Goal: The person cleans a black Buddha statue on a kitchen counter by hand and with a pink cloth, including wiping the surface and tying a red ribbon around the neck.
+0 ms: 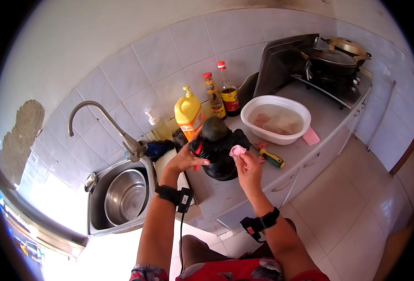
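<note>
A dark, rounded figurine [221, 171] with a bit of red on its left side stands on the counter before me. My left hand [186, 158] grips its left side, with the thumb toward the front. Between the fingertips of my right hand [249, 168] is a crumpled pink cloth [237, 151], held against or just in front of the figurine's right side; whether it touches cannot be told. Just right of that hand lies a screwdriver [273, 158] with a green and yellow handle, beside some reddish scraps [261, 144].
A white plastic basin [275, 139] holds cloudy water and submerged cloth. Beside it lies a pink cloth piece [311, 136]. Behind stand a yellow detergent jug [186, 114] and sauce bottles [231, 100]. Left is a sink [94, 214] with a steel bowl [124, 202]; right, a gas stove [333, 82] with pans.
</note>
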A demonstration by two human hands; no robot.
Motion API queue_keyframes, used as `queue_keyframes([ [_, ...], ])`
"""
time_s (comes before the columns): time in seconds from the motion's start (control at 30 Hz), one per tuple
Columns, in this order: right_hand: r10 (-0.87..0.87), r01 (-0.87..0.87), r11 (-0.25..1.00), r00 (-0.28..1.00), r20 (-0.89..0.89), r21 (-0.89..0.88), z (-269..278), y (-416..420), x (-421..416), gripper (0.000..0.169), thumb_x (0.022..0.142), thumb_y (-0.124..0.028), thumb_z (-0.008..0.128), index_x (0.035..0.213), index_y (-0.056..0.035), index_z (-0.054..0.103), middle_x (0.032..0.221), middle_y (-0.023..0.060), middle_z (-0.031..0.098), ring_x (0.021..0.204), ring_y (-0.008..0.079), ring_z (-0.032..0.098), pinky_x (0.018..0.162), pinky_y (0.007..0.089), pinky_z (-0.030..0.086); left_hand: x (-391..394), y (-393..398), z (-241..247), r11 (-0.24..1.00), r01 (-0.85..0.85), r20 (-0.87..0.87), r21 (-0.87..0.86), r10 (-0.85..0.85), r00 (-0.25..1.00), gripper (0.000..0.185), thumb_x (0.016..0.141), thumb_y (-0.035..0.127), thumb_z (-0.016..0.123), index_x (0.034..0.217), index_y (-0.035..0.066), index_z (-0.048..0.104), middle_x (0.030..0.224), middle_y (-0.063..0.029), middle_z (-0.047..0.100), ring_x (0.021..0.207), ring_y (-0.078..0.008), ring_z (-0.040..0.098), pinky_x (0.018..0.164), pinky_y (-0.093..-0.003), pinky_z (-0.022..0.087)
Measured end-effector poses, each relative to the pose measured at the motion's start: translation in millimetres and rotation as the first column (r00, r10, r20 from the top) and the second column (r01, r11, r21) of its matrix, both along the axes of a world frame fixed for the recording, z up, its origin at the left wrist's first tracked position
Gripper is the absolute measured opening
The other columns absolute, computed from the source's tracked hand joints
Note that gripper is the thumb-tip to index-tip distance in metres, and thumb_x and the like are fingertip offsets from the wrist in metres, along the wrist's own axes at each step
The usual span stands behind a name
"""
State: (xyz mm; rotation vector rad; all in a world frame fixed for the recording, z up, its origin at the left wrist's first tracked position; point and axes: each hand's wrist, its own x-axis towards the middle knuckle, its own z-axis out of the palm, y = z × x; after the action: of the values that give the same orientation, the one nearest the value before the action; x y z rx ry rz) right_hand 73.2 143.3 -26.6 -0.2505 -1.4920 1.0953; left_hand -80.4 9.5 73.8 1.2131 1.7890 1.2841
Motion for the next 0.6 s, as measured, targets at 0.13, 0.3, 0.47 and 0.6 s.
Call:
queue_keyframes([
  [0.13,0.007,-0.007,0.999,1.000,-0.021,-0.031,-13,0,-4,0.011,0.087,-0.005,0.063,0.096,-0.0003,0.064,0.090,0.0068,0.063,0.076,0.0150,0.061,0.066,0.0233,0.047,-6,4,-16,0.992,0.014,-0.153,0.127,0.006,0.988,0.121,0.058,0.025,0.089,0.149,0.010,0.011,0.145,-0.0089,0.029,0.133,-0.0175,0.028,0.109,-0.0337,0.027],
  [0.3,0.206,-0.240,0.887,0.970,-0.128,-0.394,-33,-16,-2,0.011,0.090,-0.008,0.060,0.095,0.0010,0.065,0.086,0.0022,0.064,0.073,0.0099,0.058,0.062,0.0219,0.045,2,5,-65,0.881,-0.167,0.002,0.444,0.185,0.983,0.116,0.061,0.033,0.087,0.148,0.008,0.015,0.146,-0.0108,0.021,0.137,-0.0231,0.024,0.112,-0.0353,0.020],
  [0.47,0.381,-0.391,0.669,0.910,-0.160,-0.632,-41,-13,0,0.017,0.092,-0.010,0.058,0.095,0.0055,0.064,0.081,0.0021,0.064,0.072,0.0082,0.058,0.065,0.0227,0.047,42,13,-92,0.761,-0.257,-0.104,0.596,0.390,0.915,0.126,0.055,0.025,0.090,0.147,0.005,0.007,0.146,-0.0175,0.019,0.136,-0.0254,0.025,0.111,-0.0358,0.023],
  [0.6,0.001,0.009,0.977,0.999,0.044,-0.212,-16,-11,1,0.016,0.091,-0.009,0.058,0.100,0.0017,0.065,0.093,0.0077,0.065,0.081,0.0176,0.062,0.073,0.0283,0.050,72,10,-90,0.755,-0.299,-0.120,0.584,0.444,0.888,0.139,0.049,0.023,0.093,0.146,0.001,-0.005,0.147,-0.0207,0.018,0.137,-0.0273,0.024,0.112,-0.0363,0.022],
])
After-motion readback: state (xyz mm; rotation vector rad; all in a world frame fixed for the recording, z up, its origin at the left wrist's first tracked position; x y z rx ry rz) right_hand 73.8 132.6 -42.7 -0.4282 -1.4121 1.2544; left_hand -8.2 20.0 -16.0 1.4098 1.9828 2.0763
